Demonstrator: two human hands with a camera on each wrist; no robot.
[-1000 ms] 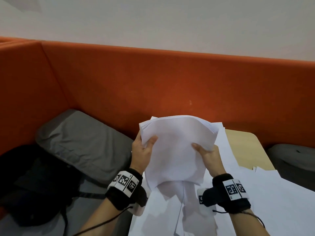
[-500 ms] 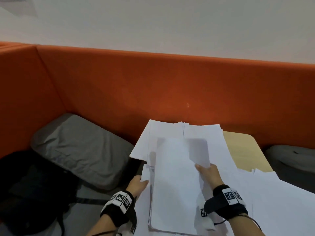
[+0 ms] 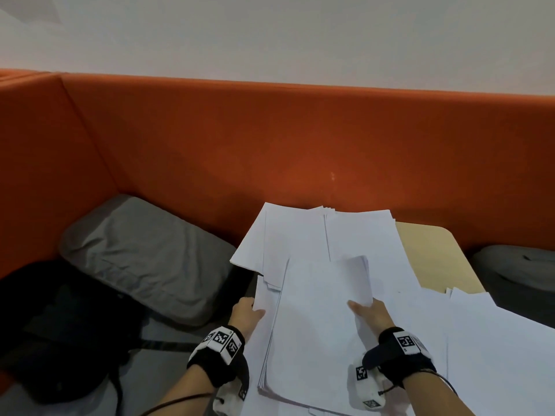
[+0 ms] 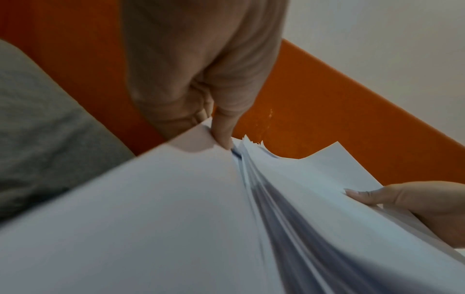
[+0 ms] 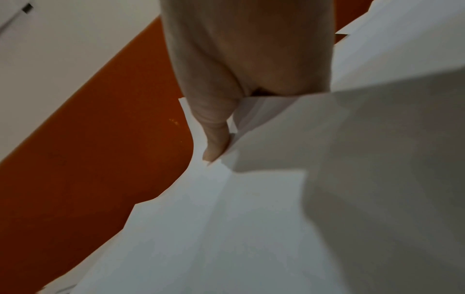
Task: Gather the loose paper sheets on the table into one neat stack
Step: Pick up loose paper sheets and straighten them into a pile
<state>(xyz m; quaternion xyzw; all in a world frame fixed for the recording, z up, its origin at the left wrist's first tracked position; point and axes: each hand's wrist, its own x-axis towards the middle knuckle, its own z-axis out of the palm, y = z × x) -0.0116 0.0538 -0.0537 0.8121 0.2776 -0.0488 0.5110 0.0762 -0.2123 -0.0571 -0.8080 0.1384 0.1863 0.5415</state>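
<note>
A thick stack of white paper sheets (image 3: 315, 331) lies on the table in front of me, its edges uneven. My right hand (image 3: 371, 313) grips its right side with the thumb on top, and the sheets (image 5: 264, 111) there curl up over the fingers. My left hand (image 3: 247, 313) pinches the left edge of sheets (image 4: 156, 199) beside and under the stack, thumb (image 4: 222, 131) on top and the other fingers hidden below. More loose sheets (image 3: 303, 235) fan out beyond the stack, and others (image 3: 498, 343) lie to its right.
The wooden table (image 3: 432, 256) shows bare only at its far right corner. An orange sofa back (image 3: 270, 145) runs behind it. A grey cushion (image 3: 144, 253) and a black bag (image 3: 45, 331) lie to the left, and another grey cushion (image 3: 516, 271) sits at the right.
One second ago both hands held the stack up on edge. It has since been laid flat on the table, and my left hand has shifted to the edge of the lower sheets.
</note>
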